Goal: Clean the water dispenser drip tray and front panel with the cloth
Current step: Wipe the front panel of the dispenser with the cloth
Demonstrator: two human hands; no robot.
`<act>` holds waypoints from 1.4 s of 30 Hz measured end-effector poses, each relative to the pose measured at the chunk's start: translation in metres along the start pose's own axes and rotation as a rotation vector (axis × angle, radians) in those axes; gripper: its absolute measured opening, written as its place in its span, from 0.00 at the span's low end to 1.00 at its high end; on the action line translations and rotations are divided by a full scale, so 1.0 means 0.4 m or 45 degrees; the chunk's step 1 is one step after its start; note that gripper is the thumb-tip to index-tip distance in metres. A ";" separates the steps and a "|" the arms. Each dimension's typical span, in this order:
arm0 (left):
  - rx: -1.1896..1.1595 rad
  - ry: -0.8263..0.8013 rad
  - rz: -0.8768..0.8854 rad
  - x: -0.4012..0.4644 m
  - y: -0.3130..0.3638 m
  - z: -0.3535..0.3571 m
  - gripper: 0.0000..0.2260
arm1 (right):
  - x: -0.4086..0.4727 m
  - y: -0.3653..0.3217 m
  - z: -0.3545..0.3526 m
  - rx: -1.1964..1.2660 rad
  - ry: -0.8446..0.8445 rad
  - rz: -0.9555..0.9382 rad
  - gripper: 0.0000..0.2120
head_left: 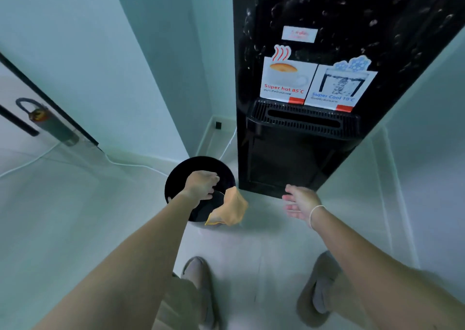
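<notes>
- Head view: my left hand (201,185) is out over a black bin (181,176), fingers curled round a corner of the orange cloth (227,210). The rest of the cloth hangs down to the right of that hand, past the bin's rim.
- My right hand (300,201) is empty, fingers loosely spread, palm turned inward. It hovers just short of the dispenser (327,53), near the bottom of its lower panel, touching nothing.
- The drip tray (304,119) juts from the dispenser's front, beyond and above my right hand, below the hot and cold stickers (317,83). The front panel (352,10) above them shows pale smears and droplet marks, so I judge the wiping is still to do.
- Risk: I hold the cloth by one corner only. If that grip loosens it could drop into the bin or onto the floor and pick up dirt I would then spread on the panel.
- Risk: a hard rub could lift the sticker edges.
- Risk: the tray sticks out. Pressing down on it might tip or unseat it. Whether it holds water I cannot tell.
- A white cable (130,164) lies on the floor beyond my left hand, near the bin, so a step that way could snag it.
</notes>
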State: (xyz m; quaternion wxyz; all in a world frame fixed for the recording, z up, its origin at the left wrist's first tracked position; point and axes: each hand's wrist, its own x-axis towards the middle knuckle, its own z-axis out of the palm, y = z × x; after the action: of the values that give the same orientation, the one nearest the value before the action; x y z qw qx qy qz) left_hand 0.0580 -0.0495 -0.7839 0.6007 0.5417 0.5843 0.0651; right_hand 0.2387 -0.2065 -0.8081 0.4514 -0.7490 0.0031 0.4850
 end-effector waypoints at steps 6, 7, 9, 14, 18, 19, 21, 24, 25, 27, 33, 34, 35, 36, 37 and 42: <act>0.468 0.000 -0.032 0.103 -0.138 0.012 0.06 | 0.083 0.093 0.144 -0.235 -0.207 0.121 0.15; 0.517 -0.018 -0.044 0.115 -0.161 0.017 0.07 | 0.095 0.105 0.163 -0.258 -0.228 0.128 0.16; 0.635 -0.038 -0.084 0.134 -0.197 0.028 0.14 | 0.117 0.127 0.198 -0.306 -0.243 0.133 0.17; 0.727 -0.089 -0.125 0.186 -0.247 0.036 0.14 | 0.167 0.167 0.255 -0.400 -0.220 0.124 0.22; 0.443 0.032 -0.130 0.211 -0.274 0.048 0.03 | 0.186 0.180 0.265 -0.403 -0.228 0.124 0.22; 0.363 0.075 -0.144 0.215 -0.279 0.052 0.05 | 0.188 0.181 0.265 -0.407 -0.225 0.121 0.21; 0.283 0.095 -0.163 0.213 -0.277 0.059 0.09 | 0.187 0.180 0.260 -0.421 -0.221 0.109 0.20; 0.402 0.025 -0.055 0.196 -0.250 0.050 0.06 | 0.173 0.169 0.247 -0.441 -0.203 0.038 0.19; 0.410 0.007 -0.017 0.188 -0.235 0.043 0.06 | 0.168 0.164 0.243 -0.463 -0.193 -0.007 0.19; 0.359 -0.008 0.036 0.175 -0.201 0.031 0.06 | 0.151 0.143 0.240 -0.490 -0.186 -0.097 0.19; 0.000 -0.145 0.115 0.089 -0.037 -0.023 0.11 | 0.039 0.060 0.229 -0.544 -0.282 -0.457 0.24; -0.061 -0.175 0.122 0.066 -0.006 -0.036 0.09 | 0.011 0.046 0.222 -0.568 -0.299 -0.548 0.28; -0.135 -0.200 0.121 0.047 0.021 -0.046 0.08 | -0.008 0.038 0.216 -0.587 -0.305 -0.629 0.31; -0.198 -0.213 0.125 0.029 0.047 -0.054 0.07 | -0.030 0.027 0.209 -0.608 -0.292 -0.693 0.34; -0.249 -0.215 0.136 0.009 0.072 -0.061 0.06 | -0.051 0.014 0.202 -0.623 -0.265 -0.754 0.35; -0.354 -0.301 0.237 -0.094 0.178 -0.077 0.07 | -0.155 -0.060 0.167 -0.577 -0.092 -0.968 0.27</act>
State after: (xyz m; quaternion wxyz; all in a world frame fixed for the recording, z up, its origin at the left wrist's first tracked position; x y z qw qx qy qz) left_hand 0.0620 -0.0296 -0.7000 0.7255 0.5091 0.4426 0.1365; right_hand 0.1681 -0.1739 -0.7547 0.4221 -0.7594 -0.3947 0.2989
